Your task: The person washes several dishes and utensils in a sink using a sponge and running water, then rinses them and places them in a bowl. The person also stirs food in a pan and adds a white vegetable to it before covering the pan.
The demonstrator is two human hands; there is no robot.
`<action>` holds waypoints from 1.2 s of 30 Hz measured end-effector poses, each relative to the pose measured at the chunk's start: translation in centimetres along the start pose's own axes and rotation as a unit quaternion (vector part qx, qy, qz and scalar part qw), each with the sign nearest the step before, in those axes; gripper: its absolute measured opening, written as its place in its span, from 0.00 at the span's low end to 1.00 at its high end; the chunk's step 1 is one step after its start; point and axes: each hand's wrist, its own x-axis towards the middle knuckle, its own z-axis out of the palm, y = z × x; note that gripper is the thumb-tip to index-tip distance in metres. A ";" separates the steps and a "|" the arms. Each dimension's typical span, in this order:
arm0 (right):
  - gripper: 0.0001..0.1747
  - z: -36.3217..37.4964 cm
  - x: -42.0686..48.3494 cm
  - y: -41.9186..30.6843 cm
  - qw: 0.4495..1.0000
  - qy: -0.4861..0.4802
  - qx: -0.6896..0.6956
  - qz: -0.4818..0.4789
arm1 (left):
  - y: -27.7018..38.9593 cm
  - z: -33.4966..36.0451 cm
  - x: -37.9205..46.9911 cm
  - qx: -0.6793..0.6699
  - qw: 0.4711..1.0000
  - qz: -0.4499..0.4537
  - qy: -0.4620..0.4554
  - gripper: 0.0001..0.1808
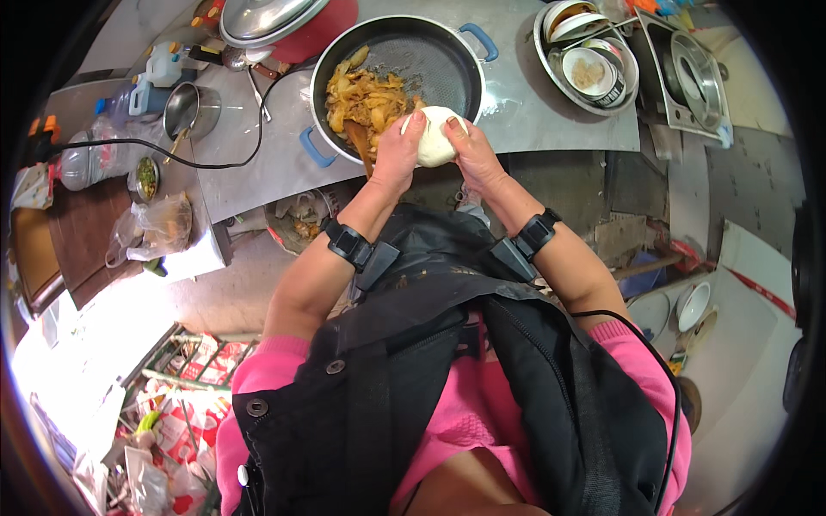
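Both of my hands grip a round, pale lump of dough (433, 138) between them. My left hand (398, 148) presses its left side and my right hand (476, 153) its right side, thumbs on top. The dough hangs over the near rim of a wide black pan (439, 64) with blue handles. Browned, sliced food (361, 90), perhaps potato or cabbage, fills the pan's left half. A wooden spatula (357, 138) leans in the food, its handle crossing the rim beside my left wrist.
Left of the pan are a red pot (310, 32), a steel saucepan (191, 111), a black cable (222, 166) and plastic jugs (164, 63). A basin of stacked bowls (619, 109) and a portable stove (687, 84) stand right. Below the counter's edge sits a bucket (298, 235) of scraps.
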 end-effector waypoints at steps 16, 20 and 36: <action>0.29 -7.0 4.1 -5.0 0.975 -0.104 0.033 0.192 | -3.2 4.8 2.7 -0.139 0.980 -0.033 0.137 0.30; 0.31 -7.4 6.9 -5.1 0.979 -0.049 -0.130 0.148 | -3.4 4.0 4.6 -0.050 0.993 -0.047 0.100 0.30; 0.22 -5.0 12.8 -1.6 0.916 0.046 -0.374 -0.138 | -2.9 2.5 10.4 0.019 0.974 0.074 0.212 0.21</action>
